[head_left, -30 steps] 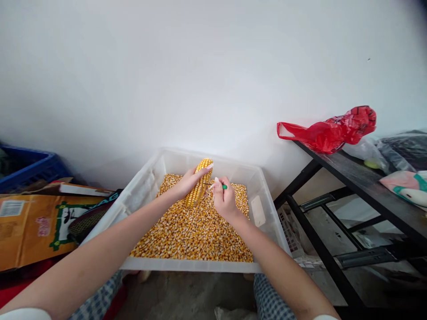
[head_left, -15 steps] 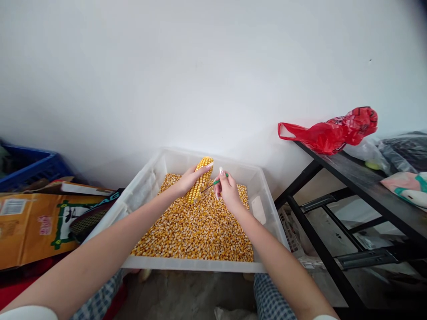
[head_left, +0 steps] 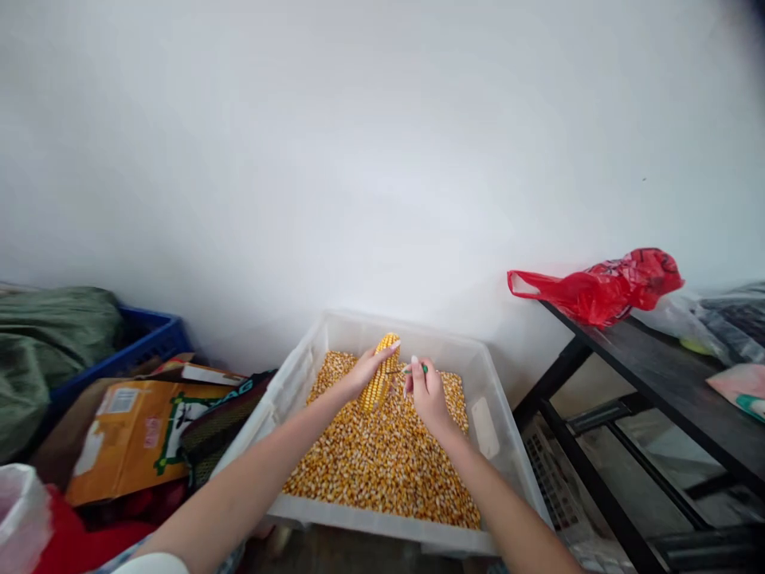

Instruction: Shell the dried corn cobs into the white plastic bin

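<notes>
As seen from the head view, both bare hands work above a translucent plastic tub (head_left: 519, 458), the left hand (head_left: 366, 371) wrapped around a yellow corn cob (head_left: 375, 389), its thumb laid along the upper part and its other fingers largely hidden behind. The cob is tilted, its upper end leaning to the right, and stands over the loose kernels (head_left: 382, 470) that cover the floor of the tub. The right hand (head_left: 429, 396), just beside the cob, has its fingers closed narrowly around a green-handled tool (head_left: 425, 368), whose thin dark shaft points left to the cob's right side; whether the tip touches the kernel rows is too small to tell. To the left of the tub lie an orange cardboard box (head_left: 128, 438) and, behind it, a blue crate (head_left: 152, 339) with a dark green sheet (head_left: 56, 343) over it; to the right, a red plastic bag (head_left: 603, 293) rests on a black table (head_left: 669, 379), near the pale wall (head_left: 358, 159)
</notes>
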Action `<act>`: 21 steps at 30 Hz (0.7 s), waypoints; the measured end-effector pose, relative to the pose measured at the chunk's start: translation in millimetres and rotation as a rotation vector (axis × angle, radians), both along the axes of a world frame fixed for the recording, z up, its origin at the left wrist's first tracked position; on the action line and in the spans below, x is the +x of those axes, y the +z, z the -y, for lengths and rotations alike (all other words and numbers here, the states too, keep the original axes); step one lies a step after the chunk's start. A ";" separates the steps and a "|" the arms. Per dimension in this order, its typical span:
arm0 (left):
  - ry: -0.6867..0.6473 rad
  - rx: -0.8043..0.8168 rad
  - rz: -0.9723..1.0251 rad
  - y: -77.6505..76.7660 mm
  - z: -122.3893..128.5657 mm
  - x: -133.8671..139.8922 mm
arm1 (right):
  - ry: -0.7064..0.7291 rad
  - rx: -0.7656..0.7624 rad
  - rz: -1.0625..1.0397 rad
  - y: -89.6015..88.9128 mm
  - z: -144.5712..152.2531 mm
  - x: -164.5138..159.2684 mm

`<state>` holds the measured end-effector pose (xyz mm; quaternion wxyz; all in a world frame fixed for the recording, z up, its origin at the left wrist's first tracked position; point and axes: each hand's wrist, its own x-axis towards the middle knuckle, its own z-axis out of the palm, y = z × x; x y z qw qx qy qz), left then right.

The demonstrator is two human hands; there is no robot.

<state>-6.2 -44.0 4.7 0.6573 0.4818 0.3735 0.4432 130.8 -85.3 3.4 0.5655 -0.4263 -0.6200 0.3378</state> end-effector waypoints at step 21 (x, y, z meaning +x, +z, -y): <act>0.099 0.187 -0.111 1.3 25.1 -3.4 | 0.044 -0.289 -0.312 -29.8 -18.7 -8.9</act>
